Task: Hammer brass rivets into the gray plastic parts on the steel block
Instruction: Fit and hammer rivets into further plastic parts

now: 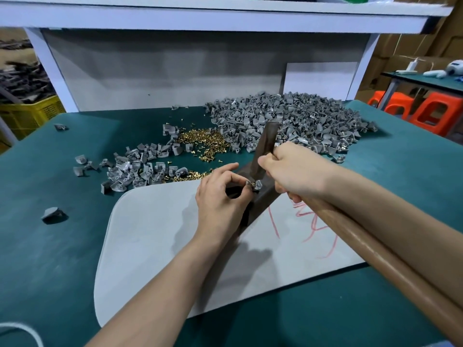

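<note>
- Left hand [220, 196]: fingertips pinch a small gray part [257, 184] on top of the block [263, 200]; a brass glint shows at the part.
- Right hand [295, 169]: fingers wrap around the hammer [266, 146] just under its head, which stands raised and tilted above the part.
- Block: dark, dull steel bar with flat faces, lying on a pale gray mat [155, 234]; the left hand hides much of it.
- Mat: thin, smooth, with rounded corners and red scribbles [313, 221].
- Hammer handle [375, 246]: smooth, round, brown wood, running along the right forearm toward the lower right.
- Rivets [203, 141]: loose, shiny brass heap behind the block.
- Scatter [140, 169]: gray parts strewn left of the rivets.
- Pile [288, 116]: large mound of matte, curved plastic parts at the rear right, partly screened by the hammer head.
- Table [50, 246]: dark green cover.
- Surroundings: white shelf frame [50, 63] behind, yellow crate [27, 113] at left, orange stools [436, 113] at right.
</note>
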### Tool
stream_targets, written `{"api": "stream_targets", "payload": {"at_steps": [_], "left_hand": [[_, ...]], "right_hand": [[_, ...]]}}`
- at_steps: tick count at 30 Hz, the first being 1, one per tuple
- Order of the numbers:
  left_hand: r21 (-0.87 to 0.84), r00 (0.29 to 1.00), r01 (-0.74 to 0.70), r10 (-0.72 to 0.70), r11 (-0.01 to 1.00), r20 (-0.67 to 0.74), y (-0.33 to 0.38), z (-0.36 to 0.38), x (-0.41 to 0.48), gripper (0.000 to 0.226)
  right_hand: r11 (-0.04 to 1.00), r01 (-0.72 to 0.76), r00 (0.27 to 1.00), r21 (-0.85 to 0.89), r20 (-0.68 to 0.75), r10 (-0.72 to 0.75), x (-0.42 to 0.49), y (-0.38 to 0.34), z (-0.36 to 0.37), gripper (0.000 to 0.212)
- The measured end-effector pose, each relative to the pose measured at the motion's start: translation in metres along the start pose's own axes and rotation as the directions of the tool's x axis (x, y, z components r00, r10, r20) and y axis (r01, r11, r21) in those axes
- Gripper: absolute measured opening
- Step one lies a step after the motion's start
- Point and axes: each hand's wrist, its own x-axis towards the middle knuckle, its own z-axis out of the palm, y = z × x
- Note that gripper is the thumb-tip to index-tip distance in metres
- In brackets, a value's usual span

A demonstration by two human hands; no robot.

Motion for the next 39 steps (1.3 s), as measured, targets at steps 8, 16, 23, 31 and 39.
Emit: {"api": "stream_targets", "payload": {"at_steps": [8,16,23,31,39], "left_hand": [[-0.041,0.999,0.035,-0.035,0.999,0.013,0.003,0.0,0.001,0.016],[-0.059,1.0,0.012,-0.01,0.998,0.03,0.001,-0.001,0.001,0.009],[-0.044,1.0,0.008,-0.007,0.999,0.021,0.002,-0.001,0.001,0.012],[-0.06,1.0,0.006,-0.005,0.998,0.013,0.0,0.0,0.001,0.013],[-0.061,0.999,-0.036,0.035,0.998,-0.011,-0.001,0.002,0.0,0.007]], "right_hand": [[0.998,0.007,0.999,0.069,-0.048,-0.003,-0.003,-0.004,-0.007,0.039],[0.998,-0.027,1.0,0.052,0.002,0.027,-0.005,-0.003,0.0,0.039],[1.0,0.018,0.999,0.008,-0.041,-0.017,-0.005,-0.007,-0.005,0.041],[0.999,0.05,0.992,0.017,-0.117,-0.048,-0.005,-0.008,-0.014,0.039],[0.997,0.078,0.993,-0.003,-0.089,-0.078,-0.009,-0.015,-0.016,0.04]]}}
